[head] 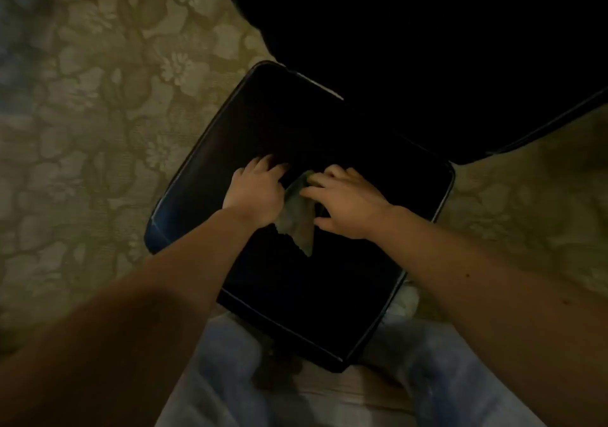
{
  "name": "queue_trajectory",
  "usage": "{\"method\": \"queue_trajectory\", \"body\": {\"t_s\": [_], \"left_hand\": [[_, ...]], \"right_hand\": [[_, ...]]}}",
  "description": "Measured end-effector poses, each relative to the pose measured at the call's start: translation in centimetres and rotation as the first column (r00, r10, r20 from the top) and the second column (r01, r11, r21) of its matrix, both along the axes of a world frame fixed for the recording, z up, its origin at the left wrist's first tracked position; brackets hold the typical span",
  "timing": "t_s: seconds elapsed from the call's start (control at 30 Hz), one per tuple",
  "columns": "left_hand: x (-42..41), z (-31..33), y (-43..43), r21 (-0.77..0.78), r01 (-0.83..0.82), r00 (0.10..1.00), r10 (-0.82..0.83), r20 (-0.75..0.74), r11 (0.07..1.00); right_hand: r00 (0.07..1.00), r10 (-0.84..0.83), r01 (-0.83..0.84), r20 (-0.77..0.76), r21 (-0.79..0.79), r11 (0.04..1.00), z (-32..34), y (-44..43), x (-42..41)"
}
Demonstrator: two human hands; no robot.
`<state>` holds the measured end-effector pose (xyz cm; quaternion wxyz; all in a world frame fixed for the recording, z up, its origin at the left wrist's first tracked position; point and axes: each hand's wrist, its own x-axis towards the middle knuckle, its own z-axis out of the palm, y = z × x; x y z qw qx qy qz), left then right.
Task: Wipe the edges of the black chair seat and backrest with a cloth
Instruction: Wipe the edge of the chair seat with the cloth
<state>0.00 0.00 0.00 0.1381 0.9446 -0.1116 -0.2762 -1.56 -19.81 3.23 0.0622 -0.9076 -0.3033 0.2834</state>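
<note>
The black chair seat (329,295) fills the middle of the dim view, with its black backrest (427,48) rising at the top right. A greyish-green cloth (296,219) lies on the middle of the seat. My left hand (256,193) rests on the cloth's left side with its fingers curled over the upper edge. My right hand (348,203) grips the cloth's right side, fingers bent over the top and the thumb low beside it. Most of the cloth is hidden under the two hands; a pointed corner sticks out toward me.
A floor covering with a pale floral pattern (115,114) surrounds the chair on the left and right. My knees in light blue trousers (444,377) sit just in front of the seat's near edge. A strip of pale floor (345,393) shows between them.
</note>
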Motion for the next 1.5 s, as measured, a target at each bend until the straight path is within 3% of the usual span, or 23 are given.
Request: {"method": "queue_trajectory", "body": {"t_s": [0.27, 0.47, 0.73, 1.03, 1.27, 1.5], "left_hand": [[-1.7, -4.3, 1.3, -0.032, 0.036, 0.965, -0.026, 0.262, 0.999], [-4.2, -5.3, 0.7, -0.016, 0.036, 0.948, -0.029, 0.317, 0.999], [-7.3, -4.5, -2.0, -0.193, 0.120, 0.931, -0.043, 0.362, 0.974], [-8.4, -4.9, -9.4, -0.132, 0.188, 0.926, -0.131, 0.354, 0.973], [-9.0, -6.9, -15.1, -0.157, 0.214, 0.954, -0.172, 0.246, 0.964], [-9.5, -8.7, -17.5, -0.100, 0.190, 0.936, -0.149, 0.320, 0.977]], "right_hand": [[0.977, 0.137, -0.120, 0.165, -0.109, 0.987, -3.7, 1.9, -1.5], [0.970, 0.016, 0.015, 0.244, -0.126, 0.992, -5.0, 2.5, -3.7], [0.910, -0.238, 0.216, 0.338, 0.102, 0.971, -4.8, -4.2, -7.9], [0.794, -0.543, 0.443, 0.274, 0.349, 0.825, -3.9, -16.4, -10.4], [0.743, -0.638, 0.560, 0.202, 0.333, 0.758, -5.9, -21.7, -10.4], [0.693, -0.688, 0.621, 0.214, 0.305, 0.722, -8.9, -24.6, -10.0]]}}
